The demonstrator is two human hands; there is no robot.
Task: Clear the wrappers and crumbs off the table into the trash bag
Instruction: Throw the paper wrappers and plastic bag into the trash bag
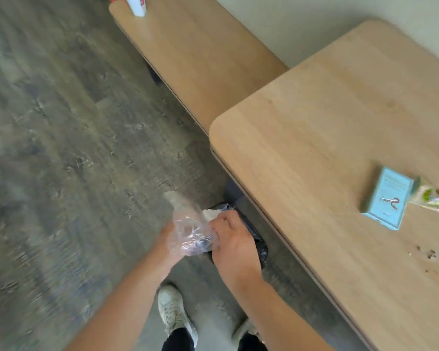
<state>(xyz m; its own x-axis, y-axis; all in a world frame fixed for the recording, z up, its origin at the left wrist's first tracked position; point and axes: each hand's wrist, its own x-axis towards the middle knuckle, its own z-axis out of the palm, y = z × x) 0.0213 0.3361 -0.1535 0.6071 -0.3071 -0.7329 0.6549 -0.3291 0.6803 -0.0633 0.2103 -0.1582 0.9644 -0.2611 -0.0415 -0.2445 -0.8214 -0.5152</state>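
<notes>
Two bare forearms reach down; the left hand [169, 240] fingers pinch a crumpled clear plastic wrapper [189, 230] just left of the black trash bag [255, 239], whose rim the right hand [232, 240] grips

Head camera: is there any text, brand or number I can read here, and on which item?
No text can be read.
Blue box on the table: faint lines of print and a dark red curly mark, too blurred.
Green wrapper beside it: printing blurred.
White container on the far bench: red patch, unreadable.
Clear plastic wrapper in the hands: no print visible.
</notes>
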